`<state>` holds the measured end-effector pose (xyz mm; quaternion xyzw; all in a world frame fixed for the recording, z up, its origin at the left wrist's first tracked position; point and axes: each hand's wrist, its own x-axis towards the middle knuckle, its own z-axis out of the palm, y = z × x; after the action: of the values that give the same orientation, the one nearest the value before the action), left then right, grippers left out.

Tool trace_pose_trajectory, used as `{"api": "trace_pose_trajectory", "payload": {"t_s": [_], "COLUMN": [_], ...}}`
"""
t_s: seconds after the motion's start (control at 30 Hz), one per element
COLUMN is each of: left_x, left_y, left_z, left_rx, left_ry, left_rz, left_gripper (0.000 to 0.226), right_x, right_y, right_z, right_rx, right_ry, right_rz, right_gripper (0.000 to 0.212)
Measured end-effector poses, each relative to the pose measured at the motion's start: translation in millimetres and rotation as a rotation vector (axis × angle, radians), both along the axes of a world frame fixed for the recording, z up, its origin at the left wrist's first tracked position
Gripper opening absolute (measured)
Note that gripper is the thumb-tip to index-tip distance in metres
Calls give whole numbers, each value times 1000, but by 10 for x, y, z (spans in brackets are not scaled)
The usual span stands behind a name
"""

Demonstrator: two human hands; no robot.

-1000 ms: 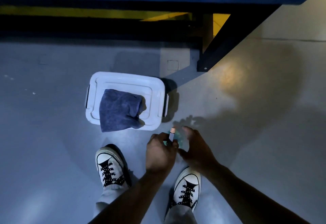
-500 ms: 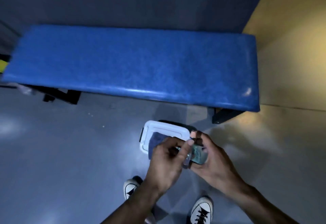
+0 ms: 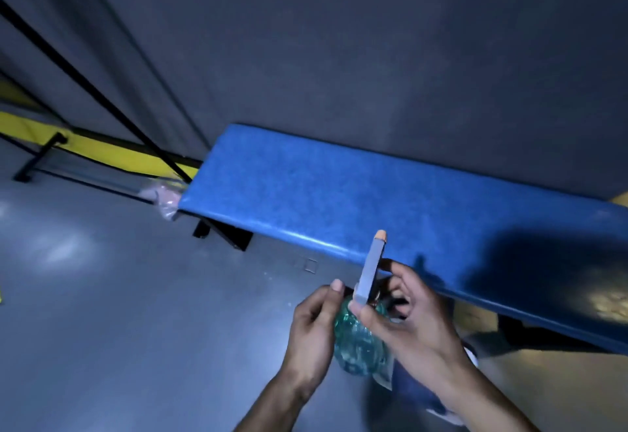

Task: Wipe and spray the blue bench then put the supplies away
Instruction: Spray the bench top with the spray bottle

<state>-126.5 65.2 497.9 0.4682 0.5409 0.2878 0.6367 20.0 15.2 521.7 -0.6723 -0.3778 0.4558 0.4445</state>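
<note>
Spray bottle [image 3: 360,340], green and clear, is held in front of the body between both hands. It is grasped at the left side of its body by the left hand [image 3: 311,329], with the thumb raised. The grey spray head [image 3: 372,270], with an orange tip that points up and away, is pinched at its lower part by the fingers of the right hand [image 3: 413,323]. The long axis of the bottle runs from near the wrists upward toward the blue table [image 3: 339,200], which lies just beyond the hands and stretches to the right of them. The right hand is nearer to its front edge. It is judged that the nozzle must be turned toward this surface before spraying. No cloth can be told clearly here.
</note>
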Motion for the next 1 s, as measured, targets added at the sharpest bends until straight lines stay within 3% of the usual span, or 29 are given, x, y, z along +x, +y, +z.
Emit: {"api": "trace_pose_trajectory", "payload": {"t_s": [0.23, 0.4, 0.57, 0.77, 1.0], "left_x": [-1102, -1584, -1794, -2092, -2362], "left_y": [1239, 1941, 2560, 2976, 3033], "left_z": [-2, -190, -309, -613, -814], "left_rx": [-57, -101, -198, -213, -168], "left_ry": [28, 112, 169, 257, 372], "left_rz": [-53, 79, 228, 229, 190], "left_gripper": [53, 56, 51, 61, 62], "right_x": [-1204, -1837, -2234, -2542, -2947], "right_y": [1440, 2356, 3098, 3593, 3896], "right_z": [-264, -395, -663, -972, -1025], "right_rx": [-17, -3, 4, -78, -365], "right_ry": [-26, -49, -219, -206, -37], "right_rz": [-25, 27, 20, 65, -25], "right_gripper": [70, 17, 26, 34, 28]}}
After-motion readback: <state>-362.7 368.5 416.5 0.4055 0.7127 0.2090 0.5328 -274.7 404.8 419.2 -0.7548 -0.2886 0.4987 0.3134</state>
